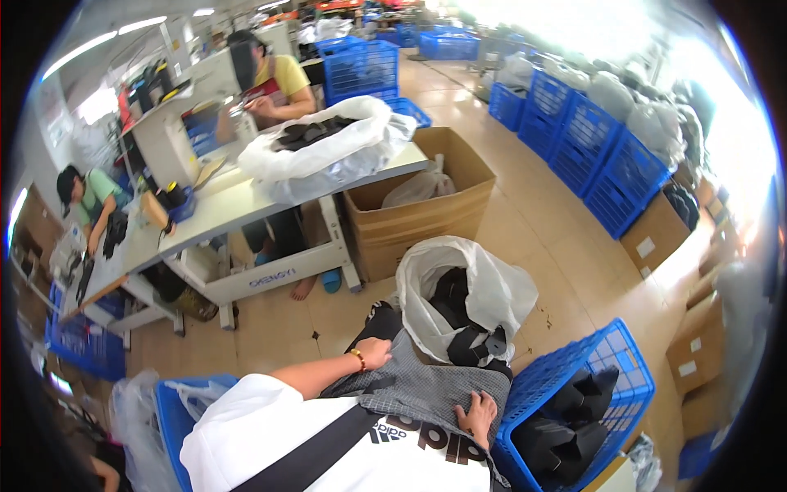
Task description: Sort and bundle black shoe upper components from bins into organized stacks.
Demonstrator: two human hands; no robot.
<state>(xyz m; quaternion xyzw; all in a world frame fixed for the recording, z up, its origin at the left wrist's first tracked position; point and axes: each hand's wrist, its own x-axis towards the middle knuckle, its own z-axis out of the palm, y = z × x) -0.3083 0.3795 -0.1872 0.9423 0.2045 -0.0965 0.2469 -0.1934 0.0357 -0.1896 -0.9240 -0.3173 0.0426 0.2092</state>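
Across my lap lies a grey checked apron. My left hand, with a beaded bracelet at the wrist, is closed at the apron's left edge and appears to grip the cloth. Flat on the apron's right side rests my right hand, its fingers spread and holding nothing. Just beyond my knees stands a white plastic sack, its mouth gaping over dark pieces. Beside my right hand, a blue crate holds black folded pieces.
A cardboard box stands past the sack, next to a sewing table bearing another white sack. Two people work at machines on the left. Stacked blue crates line the right side. A blue bin is behind my left arm.
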